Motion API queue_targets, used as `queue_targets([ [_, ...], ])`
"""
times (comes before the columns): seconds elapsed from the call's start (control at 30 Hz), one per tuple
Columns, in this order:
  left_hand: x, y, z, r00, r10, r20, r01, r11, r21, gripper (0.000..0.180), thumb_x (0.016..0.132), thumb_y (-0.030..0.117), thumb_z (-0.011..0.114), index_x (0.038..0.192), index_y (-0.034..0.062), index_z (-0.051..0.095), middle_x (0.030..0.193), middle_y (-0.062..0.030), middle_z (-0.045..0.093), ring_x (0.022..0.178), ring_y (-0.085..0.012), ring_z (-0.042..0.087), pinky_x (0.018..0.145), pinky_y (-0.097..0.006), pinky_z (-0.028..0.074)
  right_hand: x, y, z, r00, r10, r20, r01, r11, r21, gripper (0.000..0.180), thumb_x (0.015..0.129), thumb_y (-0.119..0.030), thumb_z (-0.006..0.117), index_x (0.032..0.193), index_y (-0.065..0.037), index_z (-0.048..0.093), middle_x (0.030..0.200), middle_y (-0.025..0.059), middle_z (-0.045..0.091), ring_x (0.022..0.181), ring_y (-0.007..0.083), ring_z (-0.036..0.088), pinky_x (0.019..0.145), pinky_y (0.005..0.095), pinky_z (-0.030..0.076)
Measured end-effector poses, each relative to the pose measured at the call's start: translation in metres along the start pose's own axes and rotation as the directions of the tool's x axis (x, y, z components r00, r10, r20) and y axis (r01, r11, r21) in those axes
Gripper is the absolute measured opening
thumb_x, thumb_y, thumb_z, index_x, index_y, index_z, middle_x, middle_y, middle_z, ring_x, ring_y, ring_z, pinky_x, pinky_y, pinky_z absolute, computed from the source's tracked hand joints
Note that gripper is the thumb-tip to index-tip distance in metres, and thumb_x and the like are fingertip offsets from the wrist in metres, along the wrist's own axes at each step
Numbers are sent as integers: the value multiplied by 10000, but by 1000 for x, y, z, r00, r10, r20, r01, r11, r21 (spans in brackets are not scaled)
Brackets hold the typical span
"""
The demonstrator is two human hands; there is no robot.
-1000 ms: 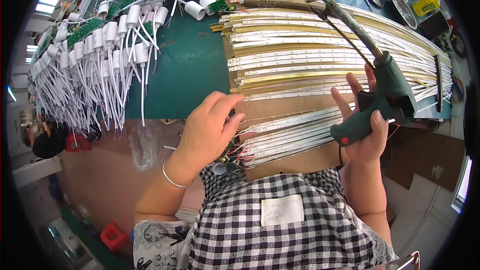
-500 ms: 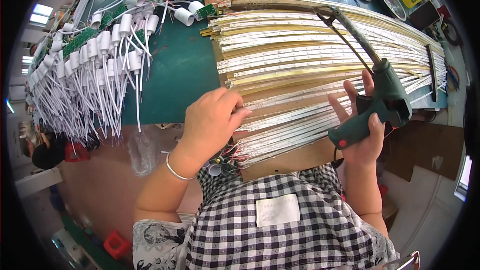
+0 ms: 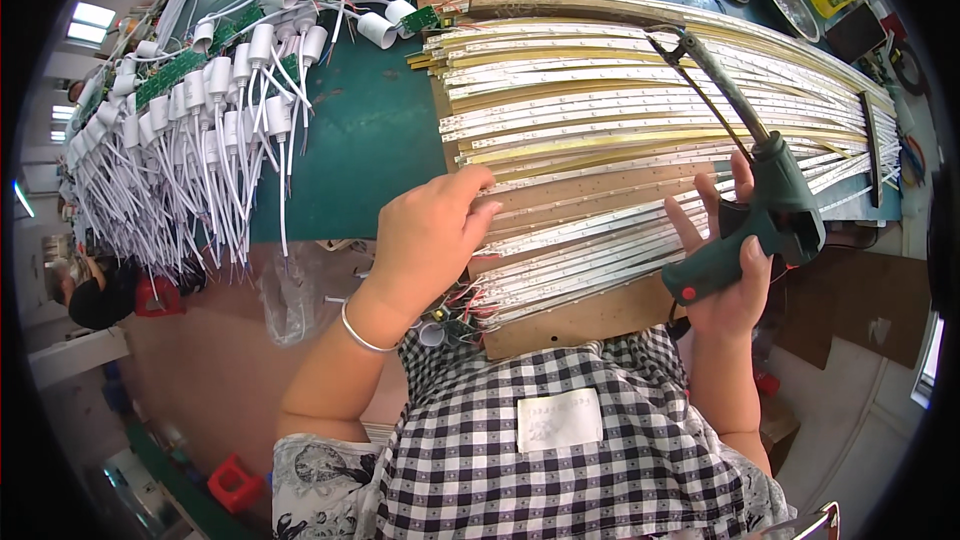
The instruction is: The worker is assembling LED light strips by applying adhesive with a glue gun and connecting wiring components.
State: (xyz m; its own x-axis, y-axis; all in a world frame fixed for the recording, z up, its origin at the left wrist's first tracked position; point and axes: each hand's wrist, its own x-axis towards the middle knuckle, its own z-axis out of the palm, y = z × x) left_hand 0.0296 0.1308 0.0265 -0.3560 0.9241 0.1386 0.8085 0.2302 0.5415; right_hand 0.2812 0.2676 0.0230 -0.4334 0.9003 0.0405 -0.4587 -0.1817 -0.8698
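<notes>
Right grip (image 3: 735,275) clasps green soldering gun (image 3: 770,210), tip aimed up-left

Matt green plastic soldering gun (image 3: 770,225); glossy LED strips (image 3: 640,110).

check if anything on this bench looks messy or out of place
Nothing looks spilled or broken. The LED strips are not squared up: they fan out unevenly and their left ends are staggered by the left hand. The right hand holds a green soldering gun above them. White sockets trail tangled wires.

Electronics workshop, LED strips (image 3: 640,110), soldering gun (image 3: 770,210)
</notes>
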Motion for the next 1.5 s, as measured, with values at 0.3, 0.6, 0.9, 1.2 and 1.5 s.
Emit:
queue_targets([
  [0.3, 6, 2, -4, 988, 152, -36, -147, 983, 106, 118, 782, 118, 730, 856, 74, 650, 830, -62, 581, 779, -278, 588, 650, -388, 482, -1, 1, 0, 1000, 3, -16, -3, 1000, 4, 763, 854, -336, 655, 1485, -99, 299, 1532, 136, 296, 1330, 324, 412, 1051, 593, 429],
  [0.6, 3, -2, 2, 990, 142, -26, -143, 987, -65, 84, 843, 116, 675, 867, 43, 639, 794, -116, 646, 739, -313, 625, 666, -407, 504, 0, 2, 5, 997, 24, -67, -21, 999, 47, 835, 827, -281, 691, 1503, -104, 233, 1482, 171, 326, 1297, 358, 446, 1022, 636, 439],
  [0.9, 16, 6, -11, 975, -21, 222, 56, 986, -154, 106, 830, 124, 694, 885, 38, 666, 595, -118, 588, 506, -237, 549, 515, -329, 424, -2, -2, 2, 999, 14, -50, -13, 1000, 19, 796, 849, -301, 662, 1506, -107, 256, 1503, 156, 325, 1295, 332, 454, 1026, 595, 455],
  [1.2, 26, -13, -17, 881, -123, 456, 254, 937, -239, 113, 882, 125, 661, 861, 21, 619, 594, -22, 545, 541, -75, 535, 505, -278, 411, -2, -4, 1, 1000, 7, -10, -7, 1000, -1, 779, 863, -320, 647, 1506, -101, 266, 1518, 144, 321, 1292, 320, 462, 1035, 574, 453],
  [1.5, 14, -12, -15, 900, -200, 388, 348, 866, -359, 123, 906, 102, 640, 978, 14, 592, 634, -20, 570, 552, -88, 546, 532, -244, 453, 2, 2, 12, 1000, 7, 17, -7, 1000, -3, 771, 837, -312, 659, 1484, -84, 308, 1529, 153, 298, 1329, 331, 424, 1054, 610, 411],
])
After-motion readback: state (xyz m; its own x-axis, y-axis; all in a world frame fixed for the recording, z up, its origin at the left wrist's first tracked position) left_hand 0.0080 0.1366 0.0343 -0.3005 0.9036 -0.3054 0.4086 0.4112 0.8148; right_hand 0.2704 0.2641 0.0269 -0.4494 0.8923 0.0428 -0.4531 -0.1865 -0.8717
